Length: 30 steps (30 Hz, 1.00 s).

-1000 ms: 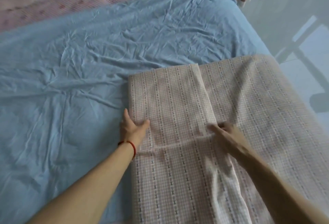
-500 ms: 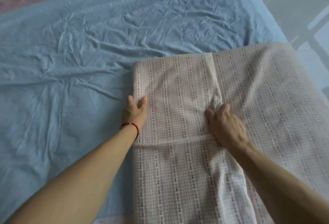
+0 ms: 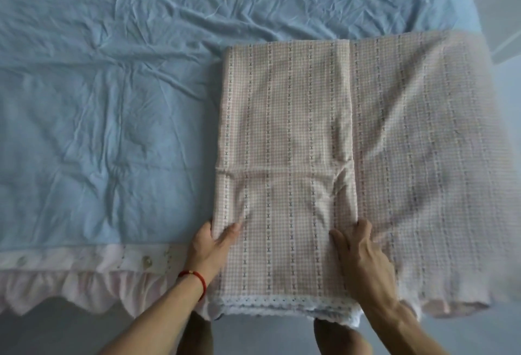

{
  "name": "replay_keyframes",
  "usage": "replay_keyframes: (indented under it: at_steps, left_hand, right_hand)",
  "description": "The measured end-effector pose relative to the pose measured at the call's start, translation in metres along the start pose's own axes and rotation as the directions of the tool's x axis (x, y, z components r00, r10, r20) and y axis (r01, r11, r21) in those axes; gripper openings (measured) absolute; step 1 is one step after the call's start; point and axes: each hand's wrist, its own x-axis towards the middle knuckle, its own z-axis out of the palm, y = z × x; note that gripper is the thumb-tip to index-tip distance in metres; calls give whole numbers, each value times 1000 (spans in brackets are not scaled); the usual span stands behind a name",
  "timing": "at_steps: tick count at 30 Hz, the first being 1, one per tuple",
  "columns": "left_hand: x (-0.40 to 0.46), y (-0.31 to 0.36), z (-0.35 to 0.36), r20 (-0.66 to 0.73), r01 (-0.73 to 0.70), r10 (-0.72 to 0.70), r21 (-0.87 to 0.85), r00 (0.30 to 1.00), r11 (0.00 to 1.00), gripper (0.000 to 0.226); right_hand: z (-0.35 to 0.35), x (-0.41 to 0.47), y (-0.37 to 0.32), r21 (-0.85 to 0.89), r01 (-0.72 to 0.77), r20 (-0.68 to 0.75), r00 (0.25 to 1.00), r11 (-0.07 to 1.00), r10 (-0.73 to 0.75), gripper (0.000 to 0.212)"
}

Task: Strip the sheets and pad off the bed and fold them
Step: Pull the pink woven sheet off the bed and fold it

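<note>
Pink checked sheet (image 3: 287,129) is thin, soft cotton-type cloth, light, limp, prob. creases easily; best taken by corners or along the folded edge w/ both hands, not mid-panel. It lies partly folded on the bed, a narrower folded panel on top, lace trim at near end, reaching fwd from the hands. Left hand (image 3: 210,244) pinches the panel's left edge, thumb on top. Right hand (image 3: 358,247) presses flat, fingers spread, on its right edge. Blue sheet (image 3: 112,101), wrinkled, lies left of + beyond the hands.

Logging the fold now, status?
Left hand pinches checked sheet edge. Right hand flat on folded flap. Blue sheet unstripped.
</note>
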Motion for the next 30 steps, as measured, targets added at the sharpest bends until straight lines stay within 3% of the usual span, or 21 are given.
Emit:
replay_keyframes:
  at_steps: [2,5,7,11,15,20,24,27,30]
  left_hand:
    - [-11,-2,1,-6,31,-31,-16,999,999,41]
    - [-22,4,-4,30,70,-71,30,997,997,37]
    - [-25,13,-10,69,33,-40,99,997,995,45]
    - [-35,33,-25,145,2,-19,122,989,992,62]
    - [-47,57,-33,158,-13,-14,168,987,986,38]
    - [-86,93,-22,119,-260,237,246,964,934,45]
    - [-118,127,-13,98,-374,361,220,928,901,23]
    - [-142,160,5,66,-454,450,203,890,868,26]
    - [-168,195,40,23,-544,553,212,833,812,27]
  right_hand:
    - [-2,-6,4,-138,0,-15,1000,990,-2,36]
    - [1,-27,9,-346,102,23,995,933,-100,73]
    - [-2,-40,11,-413,167,92,986,895,-142,83]
    - [-23,-61,5,-326,172,272,959,930,-81,74]
    - [-63,-87,1,-220,108,155,985,969,-75,57]
    - [-119,-115,-2,-170,18,67,998,985,-6,41]
    - [-141,-121,-10,-165,112,39,994,980,-107,36]
    - [-153,-108,-12,-46,185,25,983,982,-184,34]
    - [-175,-80,-14,207,189,30,980,960,-199,28]
